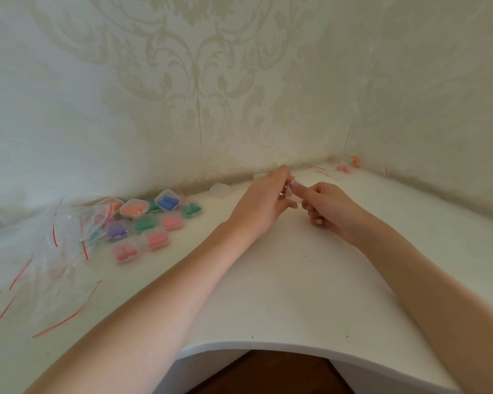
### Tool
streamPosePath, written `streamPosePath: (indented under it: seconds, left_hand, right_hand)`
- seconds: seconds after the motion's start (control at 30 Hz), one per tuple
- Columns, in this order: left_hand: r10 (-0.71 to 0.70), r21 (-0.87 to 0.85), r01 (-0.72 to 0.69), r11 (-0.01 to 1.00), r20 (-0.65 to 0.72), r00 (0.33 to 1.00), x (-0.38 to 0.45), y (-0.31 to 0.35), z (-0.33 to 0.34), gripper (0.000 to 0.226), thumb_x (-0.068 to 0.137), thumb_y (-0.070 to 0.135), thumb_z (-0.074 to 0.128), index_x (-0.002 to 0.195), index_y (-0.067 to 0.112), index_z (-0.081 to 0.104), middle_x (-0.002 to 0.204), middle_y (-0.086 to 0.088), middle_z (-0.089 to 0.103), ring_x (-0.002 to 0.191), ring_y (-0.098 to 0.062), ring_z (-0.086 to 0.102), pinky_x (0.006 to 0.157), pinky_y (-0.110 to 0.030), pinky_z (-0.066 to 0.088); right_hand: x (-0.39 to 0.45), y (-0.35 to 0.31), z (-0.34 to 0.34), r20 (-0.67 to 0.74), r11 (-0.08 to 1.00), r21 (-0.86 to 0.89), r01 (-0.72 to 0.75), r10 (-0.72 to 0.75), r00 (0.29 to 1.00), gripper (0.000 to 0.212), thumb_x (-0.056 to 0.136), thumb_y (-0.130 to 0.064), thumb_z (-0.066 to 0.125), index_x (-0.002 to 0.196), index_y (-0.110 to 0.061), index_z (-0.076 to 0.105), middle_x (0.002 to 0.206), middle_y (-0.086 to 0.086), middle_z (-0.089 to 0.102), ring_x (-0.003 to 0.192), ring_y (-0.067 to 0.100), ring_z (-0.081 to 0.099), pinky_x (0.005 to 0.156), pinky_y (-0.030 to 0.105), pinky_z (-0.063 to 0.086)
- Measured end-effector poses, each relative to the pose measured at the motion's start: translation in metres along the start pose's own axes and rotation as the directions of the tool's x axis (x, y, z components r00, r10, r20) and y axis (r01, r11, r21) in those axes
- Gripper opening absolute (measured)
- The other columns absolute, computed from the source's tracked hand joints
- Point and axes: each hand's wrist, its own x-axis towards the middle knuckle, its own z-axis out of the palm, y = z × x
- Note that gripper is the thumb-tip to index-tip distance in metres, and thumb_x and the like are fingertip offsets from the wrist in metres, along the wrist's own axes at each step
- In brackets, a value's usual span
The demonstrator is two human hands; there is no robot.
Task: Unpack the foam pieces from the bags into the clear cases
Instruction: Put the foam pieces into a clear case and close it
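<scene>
Both hands meet above the middle of the white table [282, 280]. My left hand [261, 201] and my right hand [329, 207] together pinch a small clear case [292, 191] between their fingertips; whether it holds foam is hidden. At the left lie several closed clear cases [151, 220] filled with orange, blue, green, pink and purple foam pieces. An empty clear case [219, 190] sits by the wall behind my left hand. Pink foam pieces in bags [343, 169] and an orange piece [355, 161] lie in the far right corner.
A heap of empty clear zip bags with red seal strips [49, 268] covers the table's left side. Patterned wallpaper walls [239, 95] close in the back and right. The table's curved front edge [256, 344] has dark floor below it.
</scene>
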Motion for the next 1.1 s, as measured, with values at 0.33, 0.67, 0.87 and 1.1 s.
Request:
streamPosePath:
  seconds: [0.33, 0.67, 0.87, 1.1]
  left_hand:
    - [-0.140, -0.402, 0.141, 0.905, 0.031, 0.990, -0.001, 0.009, 0.000, 0.034, 0.076, 0.000, 0.072, 0.098, 0.009, 0.048, 0.096, -0.009, 0.068, 0.097, -0.015, 0.065, 0.084, -0.028, 0.054]
    - [-0.182, -0.356, 0.176, 0.918, 0.016, 0.983, 0.001, 0.010, 0.002, 0.033, 0.077, 0.010, 0.075, 0.097, 0.009, 0.049, 0.088, -0.009, 0.071, 0.086, -0.020, 0.068, 0.079, -0.032, 0.053]
    - [-0.494, -0.719, 0.498, 0.484, 0.245, 0.834, 0.005, 0.000, -0.009, 0.033, 0.083, 0.027, 0.071, 0.106, 0.009, 0.056, 0.095, -0.007, 0.070, 0.087, -0.015, 0.070, 0.075, -0.026, 0.055]
    - [-0.507, -0.634, 0.498, 0.592, 0.188, 0.841, 0.002, -0.002, -0.005, 0.031, 0.076, 0.022, 0.078, 0.098, 0.008, 0.063, 0.082, -0.006, 0.067, 0.075, -0.013, 0.067, 0.078, -0.026, 0.057]
  right_hand:
    - [0.001, -0.001, -0.006, 0.163, 0.980, 0.183, -0.078, 0.048, 0.985, 0.033, 0.092, -0.041, 0.055, 0.077, -0.012, 0.050, 0.058, -0.003, 0.039, 0.045, 0.007, 0.028, 0.049, 0.023, 0.027]
    - [-0.003, -0.005, 0.000, 0.093, 0.987, 0.152, -0.055, 0.041, 0.995, 0.037, 0.092, -0.042, 0.055, 0.068, -0.015, 0.049, 0.060, -0.001, 0.034, 0.044, 0.007, 0.028, 0.049, 0.024, 0.025]
    - [-0.002, 0.004, -0.001, -0.045, 0.955, -0.185, 0.232, -0.244, 0.969, 0.025, 0.095, -0.035, 0.051, 0.119, -0.026, 0.050, 0.063, -0.001, 0.043, 0.055, 0.008, 0.039, 0.058, 0.021, 0.037]
    - [-0.004, 0.010, 0.005, 0.077, 0.760, -0.458, 0.461, -0.483, 0.872, 0.034, 0.089, -0.023, 0.062, 0.122, -0.032, 0.056, 0.061, -0.005, 0.040, 0.056, 0.004, 0.040, 0.058, 0.012, 0.035]
